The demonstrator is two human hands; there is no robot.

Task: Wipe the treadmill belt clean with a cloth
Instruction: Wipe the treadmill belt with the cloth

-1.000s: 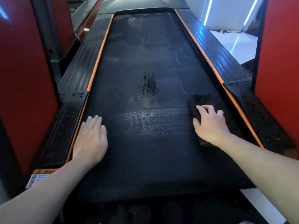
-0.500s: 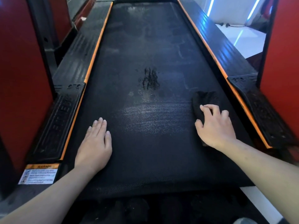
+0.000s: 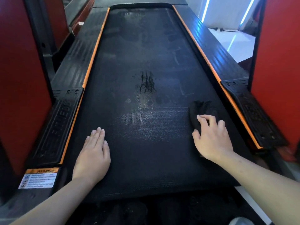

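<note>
Right grip (image 3: 211,138) clutches cloth (image 3: 201,109) on belt (image 3: 146,159); left grip (image 3: 94,153) flat, released; dark smear (image 3: 146,82) mid-belt; red panels (image 3: 24,78) flank.

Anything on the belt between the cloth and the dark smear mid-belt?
Nothing visible. Only bare belt lies between the cloth, gripped by the right hand near the right edge, and the dark smear farther up, to its left. The left hand rests flat at near left, off that path.

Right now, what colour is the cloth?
Black cloth under the right hand; head view shows it.
</note>
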